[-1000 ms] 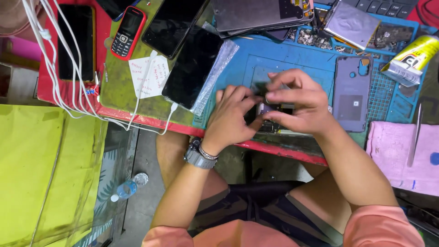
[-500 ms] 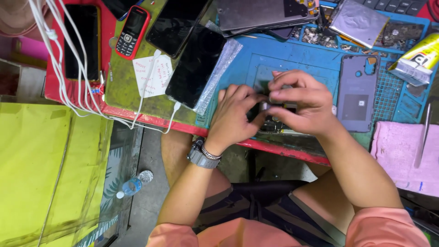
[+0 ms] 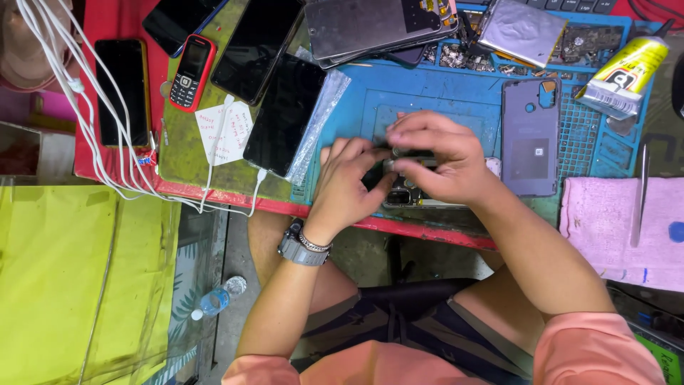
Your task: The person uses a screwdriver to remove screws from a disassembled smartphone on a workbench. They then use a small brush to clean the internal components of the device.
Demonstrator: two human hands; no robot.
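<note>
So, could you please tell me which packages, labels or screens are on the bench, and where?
Glue tube: far right, yellow, black and white, crimped end.
Paper note: left of the blue mat, white, handwritten.
Keypad phone: far left, red, small dark screen.
Dark phone: beside the note, blank screen.

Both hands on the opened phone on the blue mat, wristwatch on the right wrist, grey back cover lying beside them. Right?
Not quite: the head view shows the wristwatch on the left wrist. The rest holds: both the left hand and right hand are on the opened phone on the blue mat, grey back cover beside them.
</note>
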